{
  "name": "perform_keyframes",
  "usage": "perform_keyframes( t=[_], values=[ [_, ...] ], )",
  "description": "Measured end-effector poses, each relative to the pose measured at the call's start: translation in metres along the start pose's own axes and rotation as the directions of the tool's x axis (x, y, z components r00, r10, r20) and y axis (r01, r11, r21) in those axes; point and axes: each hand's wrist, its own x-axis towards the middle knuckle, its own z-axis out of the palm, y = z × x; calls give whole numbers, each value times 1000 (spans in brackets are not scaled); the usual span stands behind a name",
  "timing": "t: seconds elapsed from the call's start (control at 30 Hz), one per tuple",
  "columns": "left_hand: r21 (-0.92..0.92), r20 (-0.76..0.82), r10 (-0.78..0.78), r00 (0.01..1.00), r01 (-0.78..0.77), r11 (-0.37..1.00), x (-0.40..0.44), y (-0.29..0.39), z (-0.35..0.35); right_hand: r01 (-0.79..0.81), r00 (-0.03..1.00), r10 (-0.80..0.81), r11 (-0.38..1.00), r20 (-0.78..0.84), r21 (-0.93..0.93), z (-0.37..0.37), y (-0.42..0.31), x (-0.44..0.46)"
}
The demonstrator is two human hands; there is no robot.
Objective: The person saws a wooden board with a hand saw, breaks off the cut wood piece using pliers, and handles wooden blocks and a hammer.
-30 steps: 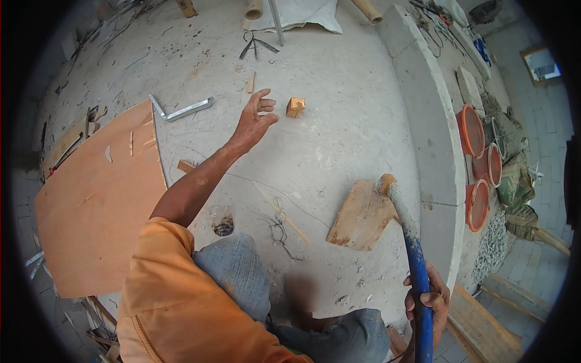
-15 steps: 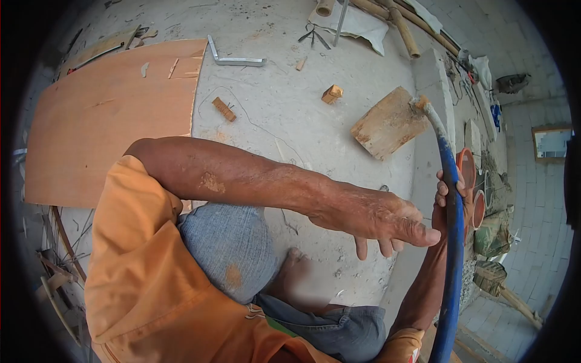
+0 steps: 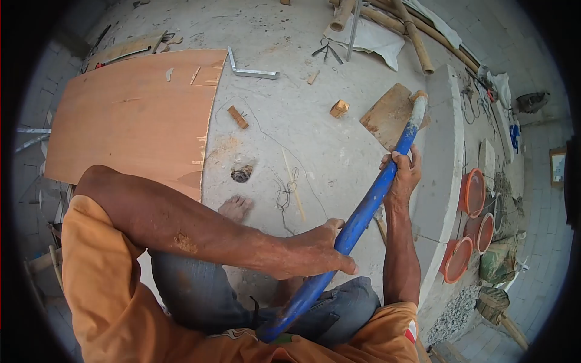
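Observation:
A hoe with a blue handle (image 3: 370, 202) runs slantwise from my lap up to its broad, dirt-stained blade (image 3: 387, 112), low over or on the grey floor. My left hand (image 3: 321, 249) is wrapped round the lower part of the handle. Higher up, nearer the blade, my right hand (image 3: 402, 175) grips the same handle with its fingers curled about it. The head end of the handle is crusted with something pale. Both forearms reach in from orange sleeves.
A plywood sheet (image 3: 130, 115) lies on the left. Wood blocks (image 3: 339, 109), bent metal (image 3: 251, 73) and loose wire (image 3: 287, 193) are on the floor. A low concrete ledge (image 3: 440, 139) runs along the right, with orange-rimmed buckets (image 3: 458, 260) beyond it. Bamboo poles (image 3: 414, 39) lie at the back.
My left hand was stretched out off the handle and has now closed round it. The hoe's handle has swung left and tilted, with my right hand still on it.

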Motion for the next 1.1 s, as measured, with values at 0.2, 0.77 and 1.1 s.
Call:
perform_keyframes(
  t=[0.2, 0.77, 1.1],
  values=[
    [-279, 15, -278, 960, 271, 921, -24, -73, 20, -363, 932, 354, 896, 82, 255, 2, 2, -9],
    [133, -607, 263, 750, -230, 964, -4, -274, 106, -139, 989, 146, 973, 29, -183, 34, -12, -139],
    [90, -650, 300, 699, -321, 943, 0, -282, 95, -139, 979, 171, 958, 110, -249, 64, 11, -137]
  ],
)
